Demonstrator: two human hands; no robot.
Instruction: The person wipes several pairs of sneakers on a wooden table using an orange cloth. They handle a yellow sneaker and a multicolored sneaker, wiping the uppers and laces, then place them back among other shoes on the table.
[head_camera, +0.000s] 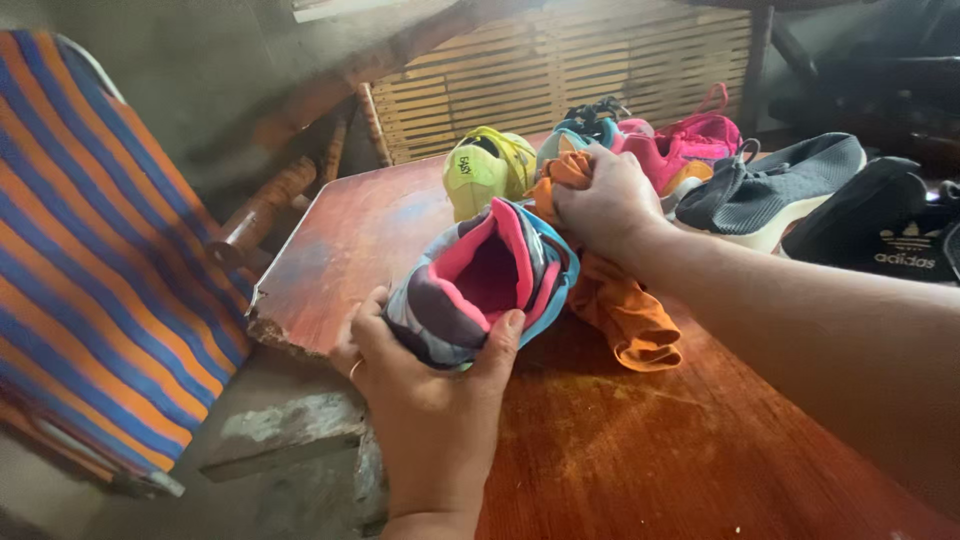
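Gripping a pink-lined, grey-and-blue sneaker (485, 285) at centre frame – left hand (430, 400) clamped round its heel, over the red-brown wooden surface (640, 450). Right hand (605, 200) bunched tight on crumpled orange cloth (625, 310), touching the shoe's toe – neon-yellow sneaker (485, 170) just behind.

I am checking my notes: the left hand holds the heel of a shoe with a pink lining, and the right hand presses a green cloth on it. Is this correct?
Not quite: the head view shows the cloth is orange, not green. The rest stands: the left hand holds the heel of the shoe with a pink lining, and the right hand presses the cloth on it.
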